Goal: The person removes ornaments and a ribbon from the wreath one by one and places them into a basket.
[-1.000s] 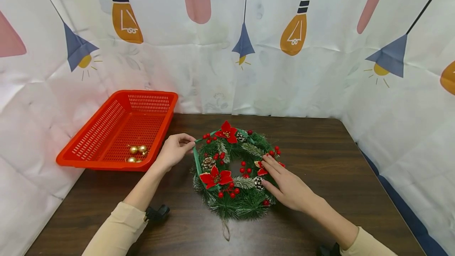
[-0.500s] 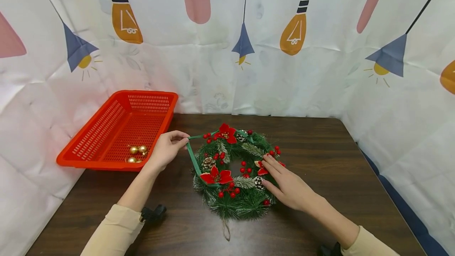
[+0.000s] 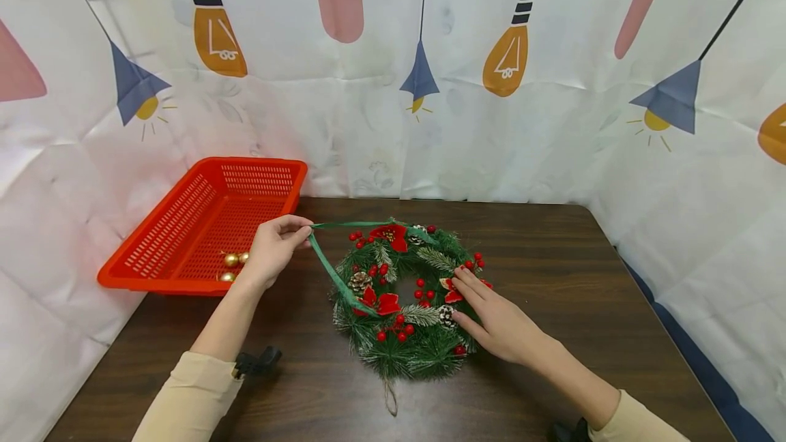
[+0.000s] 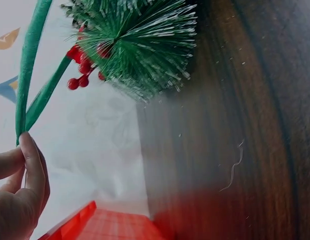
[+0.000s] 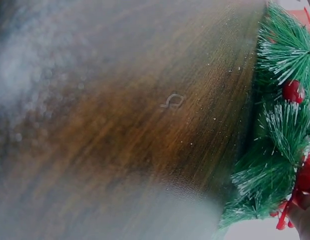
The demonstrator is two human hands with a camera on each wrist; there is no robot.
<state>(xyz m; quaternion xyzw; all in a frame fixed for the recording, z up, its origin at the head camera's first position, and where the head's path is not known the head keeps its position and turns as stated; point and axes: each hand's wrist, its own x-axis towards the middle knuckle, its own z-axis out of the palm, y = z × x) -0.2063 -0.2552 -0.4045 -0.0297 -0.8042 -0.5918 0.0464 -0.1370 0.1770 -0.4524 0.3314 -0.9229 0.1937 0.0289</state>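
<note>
A green wreath (image 3: pixel 393 357) with red poinsettias, red berries and pinecones lies on the table in the head view. My left hand (image 3: pixel 274 249) pinches a green ribbon (image 3: pixel 334 277) between thumb and fingertips, off the wreath's left side. Two strands run taut from that pinch to the wreath, passing over the poinsettias. The left wrist view shows the same ribbon (image 4: pixel 30 65) meeting at the fingertips. On the wreath's right side my right hand (image 3: pixel 500 319) rests with fingers extended, partly covering a poinsettia. Only a bit of that hand shows at the right wrist view's corner.
A red plastic basket (image 3: pixel 202 176) stands at the back left, holding a few gold ball ornaments (image 3: pixel 230 260). The left forearm passes in front of its near corner. A twine loop (image 3: pixel 390 398) sticks out from the wreath's near edge onto the dark wood table (image 3: pixel 552 251).
My left hand has drawn the ribbon away to the left and slightly farther back, widening its loop. The upper strand now crosses the top poinsettia. My right hand has stayed in place.
</note>
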